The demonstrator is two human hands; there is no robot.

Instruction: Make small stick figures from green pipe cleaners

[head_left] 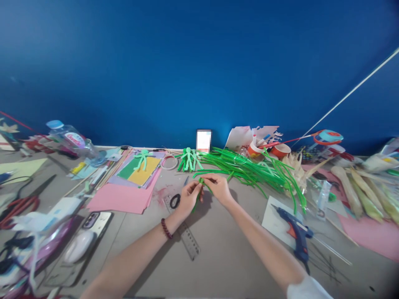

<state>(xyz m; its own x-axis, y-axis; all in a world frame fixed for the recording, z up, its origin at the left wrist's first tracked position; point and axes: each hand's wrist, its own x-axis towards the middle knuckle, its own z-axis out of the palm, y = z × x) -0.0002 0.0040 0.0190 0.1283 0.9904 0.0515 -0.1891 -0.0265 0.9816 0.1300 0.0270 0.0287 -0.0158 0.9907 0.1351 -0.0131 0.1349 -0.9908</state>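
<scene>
Both my hands meet above the middle of the table, fingers pinched on a green pipe cleaner (pixel 201 180). My left hand (pixel 190 196), below a dark red bead bracelet (pixel 166 229), grips it from the left, and a green end hangs under the fingers. From the right, my right hand (pixel 220 187) pinches the same piece near its top. Under my left hand lie a clear ruler (pixel 188 240) and scissors, of which a black handle (pixel 175 201) shows. Just behind my hands, several green pipe-cleaner figures (pixel 188 160) stand near a large bundle of green pipe cleaners (pixel 240 164).
A blue glue gun (pixel 294 230) rests on white paper at the right. Pink sheets (pixel 120 198) and a roll of tape (pixel 169 162) lie to the left. A phone (pixel 93 236), red-handled scissors (pixel 20 209) and a plastic bottle (pixel 73 139) are farther left.
</scene>
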